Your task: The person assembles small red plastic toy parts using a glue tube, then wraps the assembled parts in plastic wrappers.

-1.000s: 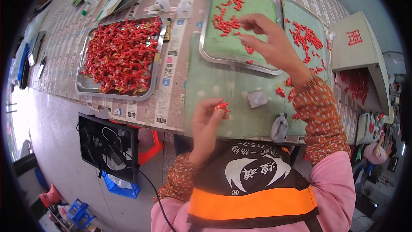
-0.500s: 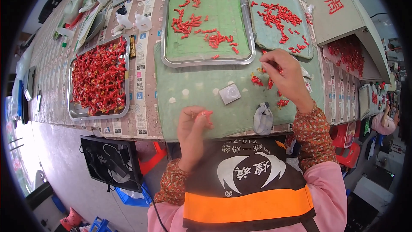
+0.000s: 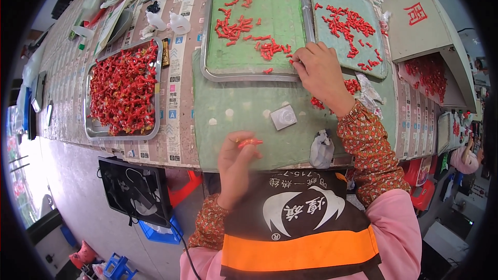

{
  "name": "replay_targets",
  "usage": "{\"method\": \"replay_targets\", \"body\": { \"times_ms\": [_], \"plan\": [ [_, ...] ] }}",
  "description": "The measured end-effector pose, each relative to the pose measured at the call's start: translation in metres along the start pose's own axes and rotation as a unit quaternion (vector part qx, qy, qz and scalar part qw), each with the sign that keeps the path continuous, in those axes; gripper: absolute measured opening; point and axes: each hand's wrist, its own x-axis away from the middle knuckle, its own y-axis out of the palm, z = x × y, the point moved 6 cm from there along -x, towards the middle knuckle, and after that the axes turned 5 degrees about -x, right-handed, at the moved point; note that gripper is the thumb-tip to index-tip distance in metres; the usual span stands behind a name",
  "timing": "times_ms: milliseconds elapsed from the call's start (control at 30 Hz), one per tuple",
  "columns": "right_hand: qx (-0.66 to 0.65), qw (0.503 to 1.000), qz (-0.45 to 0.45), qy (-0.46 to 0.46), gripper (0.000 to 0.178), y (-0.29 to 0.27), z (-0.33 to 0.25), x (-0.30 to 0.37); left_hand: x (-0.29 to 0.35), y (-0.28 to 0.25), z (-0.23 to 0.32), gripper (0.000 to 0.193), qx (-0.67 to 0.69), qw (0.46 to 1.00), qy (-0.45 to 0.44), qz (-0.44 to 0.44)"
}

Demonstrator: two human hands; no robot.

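Pinched between the thumb and fingers of my left hand [image 3: 234,163] is a small red figurine piece [image 3: 251,143], above the front of the green mat [image 3: 233,106]. My right hand [image 3: 324,78] reaches over the right front corner of the metal tray [image 3: 254,78]. Its fingertips are pressed together beside small red pieces [image 3: 270,49] on the tray's green lining; whether they grip one is hidden. Partly behind my right wrist lie more red pieces with gold bits [image 3: 353,86]. A small silver-grey square block [image 3: 283,117] sits on the mat between my hands.
A second tray [image 3: 337,54] with red pieces stands at the back right, beside an open white box [image 3: 423,36]. On the left, another metal tray [image 3: 124,91] is heaped with red and gold pieces. White bottles [image 3: 180,23] stand behind it. A small whitish bag [image 3: 322,150] lies near the front edge.
My right hand has moved left and away from me, from the loose pieces on the mat to the tray's corner. My left hand still holds its red piece, now turned more level.
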Motion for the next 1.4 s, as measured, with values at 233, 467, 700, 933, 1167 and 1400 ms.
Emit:
{"method": "replay_targets", "body": {
  "times_ms": [233, 467, 700, 933, 1167, 1400],
  "plan": [
    [-0.02, 0.999, -0.009, 0.029, 0.008, 0.004, 0.004, -0.001, -0.004, -0.001, -0.002, 0.025, -0.002, 1.0, 0.004, -0.004],
    [-0.009, 0.999, 0.017, 0.03, 0.007, 0.004, 0.007, -0.003, -0.004, -0.001, -0.001, 0.025, -0.016, 1.0, 0.009, -0.006],
    [-0.022, 0.999, 0.042, 0.026, 0.006, 0.003, 0.019, -0.013, -0.004, -0.002, -0.003, 0.026, -0.023, 0.999, 0.022, -0.014],
    [-0.041, 0.999, 0.008, 0.012, 0.007, 0.009, 0.011, -0.015, -0.004, -0.003, -0.003, 0.026, -0.021, 0.999, 0.022, -0.017],
    [-0.006, 0.998, -0.003, -0.057, 0.01, 0.022, 0.016, -0.028, -0.004, -0.002, -0.004, 0.024, -0.024, 0.999, 0.027, -0.018],
    [-0.415, 0.89, -0.058, 0.18, 0.013, -0.001, 0.026, -0.011, -0.005, -0.002, -0.004, 0.025, -0.033, 0.998, 0.036, -0.03]
  ]
}}
